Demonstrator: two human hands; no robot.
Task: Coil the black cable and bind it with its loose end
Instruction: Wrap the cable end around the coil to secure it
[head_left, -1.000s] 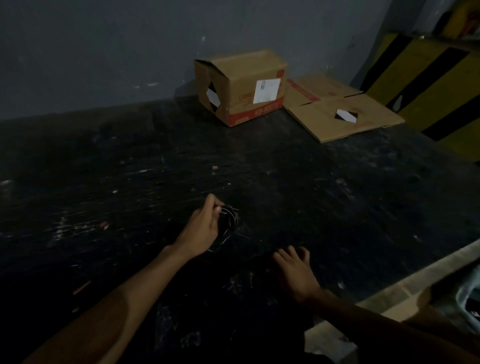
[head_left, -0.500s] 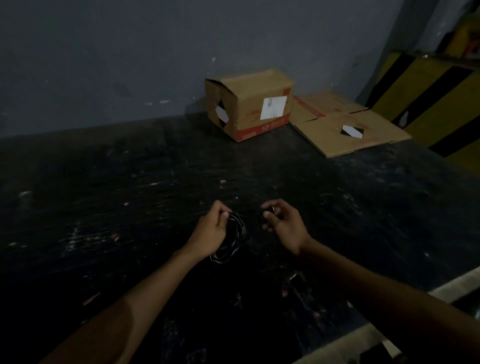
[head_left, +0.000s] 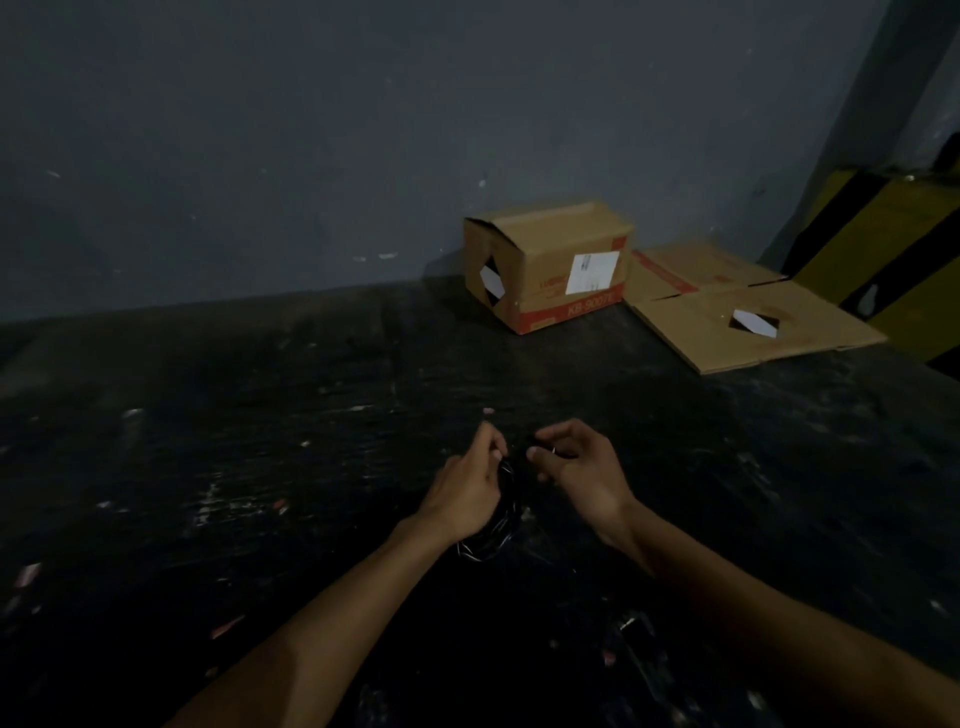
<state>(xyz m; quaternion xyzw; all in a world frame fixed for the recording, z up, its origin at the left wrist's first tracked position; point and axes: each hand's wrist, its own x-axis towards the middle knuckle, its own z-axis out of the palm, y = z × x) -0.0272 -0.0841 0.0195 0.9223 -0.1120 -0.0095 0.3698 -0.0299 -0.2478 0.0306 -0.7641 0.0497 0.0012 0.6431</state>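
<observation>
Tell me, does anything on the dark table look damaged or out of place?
Behind the hands, a cardboard box stands askew with a diamond-shaped hole in its side. Beside it lies a flattened carton, also holed. The table is scuffed.

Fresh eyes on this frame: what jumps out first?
The two hands meeting mid-frame over the dark table: the left hand grips a black cable coil hanging below it, and the right hand pinches a strand beside it. Next, the bright cardboard box against the grey wall at the back, with flattened cardboard lying to its right.
</observation>
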